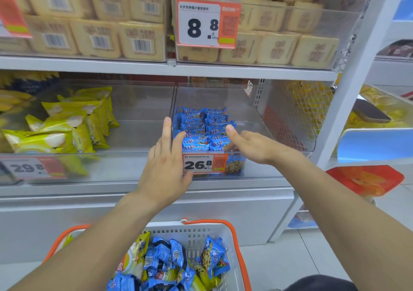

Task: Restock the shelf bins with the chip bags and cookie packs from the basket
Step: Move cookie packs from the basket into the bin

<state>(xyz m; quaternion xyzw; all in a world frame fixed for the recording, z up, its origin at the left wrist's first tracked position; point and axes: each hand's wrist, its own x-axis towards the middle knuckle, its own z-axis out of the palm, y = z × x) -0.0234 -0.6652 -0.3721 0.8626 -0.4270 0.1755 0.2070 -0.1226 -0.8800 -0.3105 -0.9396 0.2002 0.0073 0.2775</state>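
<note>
The clear bin (257, 134) is open on top; blue cookie packs (201, 129) crowd its nine o'clock side, leaving free room toward three o'clock.

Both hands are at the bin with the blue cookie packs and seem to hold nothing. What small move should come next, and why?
Probably bring one hand down to the basket and take more blue cookie packs. The left hand and right hand are open beside the stacked blue packs in the clear bin, which has room on its right, and the basket is not empty.
</note>
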